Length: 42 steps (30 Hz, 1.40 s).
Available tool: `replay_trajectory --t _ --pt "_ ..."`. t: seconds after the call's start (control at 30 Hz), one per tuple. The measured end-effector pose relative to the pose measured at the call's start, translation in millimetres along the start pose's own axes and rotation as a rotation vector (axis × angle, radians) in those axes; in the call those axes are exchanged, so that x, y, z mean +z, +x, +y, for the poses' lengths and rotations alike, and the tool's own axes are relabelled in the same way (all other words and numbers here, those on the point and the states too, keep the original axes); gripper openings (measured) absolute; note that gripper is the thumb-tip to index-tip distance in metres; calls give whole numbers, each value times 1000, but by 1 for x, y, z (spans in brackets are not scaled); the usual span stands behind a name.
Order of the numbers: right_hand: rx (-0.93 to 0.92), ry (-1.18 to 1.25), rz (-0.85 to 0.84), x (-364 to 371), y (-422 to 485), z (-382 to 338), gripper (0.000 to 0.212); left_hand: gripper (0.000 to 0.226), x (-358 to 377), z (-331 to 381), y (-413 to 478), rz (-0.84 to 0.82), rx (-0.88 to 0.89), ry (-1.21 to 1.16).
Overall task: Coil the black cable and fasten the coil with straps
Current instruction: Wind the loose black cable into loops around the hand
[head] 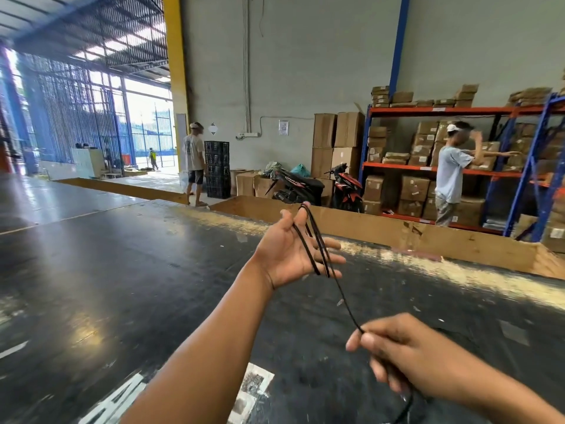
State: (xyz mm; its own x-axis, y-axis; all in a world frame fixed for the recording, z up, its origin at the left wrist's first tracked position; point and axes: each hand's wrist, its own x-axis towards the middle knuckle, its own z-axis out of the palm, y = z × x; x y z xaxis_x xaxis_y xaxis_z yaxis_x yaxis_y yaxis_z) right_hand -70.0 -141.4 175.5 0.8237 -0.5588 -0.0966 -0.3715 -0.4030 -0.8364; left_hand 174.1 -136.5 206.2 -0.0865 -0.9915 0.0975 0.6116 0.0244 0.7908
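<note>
My left hand (289, 255) is raised palm up with fingers spread, and the black cable (318, 249) is looped a few turns around it, over the index finger and across the palm. From those loops a single taut strand runs down and right into my right hand (394, 350). That hand pinches the strand between thumb and fingers, and the rest of the cable trails out below it toward the bottom edge. No straps are visible.
Below my arms lies a large dark worktop (122, 270) with a wooden edge (428, 234). Behind it stand a motorbike (345, 188), stacked cardboard boxes (336, 148), blue-and-orange shelving (458, 166) and two people (449, 175).
</note>
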Motion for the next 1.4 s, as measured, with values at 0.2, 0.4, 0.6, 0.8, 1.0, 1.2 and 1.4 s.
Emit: replay_trajectory --t 0.2,0.4,0.6,0.8,1.0,1.2,1.4 --pt "18 63 -75 15 7 28 28 56 11 0 -8 -243 10 -43" --pt "43 -60 96 10 33 51 30 56 23 -15 -28 -457 -93 7" --pt "-56 -337 208 -45 48 31 23 58 23 -54 -50 -577 -314 94" --pt "-155 -630 290 -78 56 -12 20 60 8 -81 -54 -457 -458 142" --pt "-230 -726 384 -88 52 -35 15 57 -2 -98 -45 -356 -494 196" --pt "-267 -727 430 -76 36 -46 14 57 -23 -86 -33 -146 -384 145" --pt "-266 -637 360 -37 7 -41 22 55 -31 -46 -22 -21 -194 67"
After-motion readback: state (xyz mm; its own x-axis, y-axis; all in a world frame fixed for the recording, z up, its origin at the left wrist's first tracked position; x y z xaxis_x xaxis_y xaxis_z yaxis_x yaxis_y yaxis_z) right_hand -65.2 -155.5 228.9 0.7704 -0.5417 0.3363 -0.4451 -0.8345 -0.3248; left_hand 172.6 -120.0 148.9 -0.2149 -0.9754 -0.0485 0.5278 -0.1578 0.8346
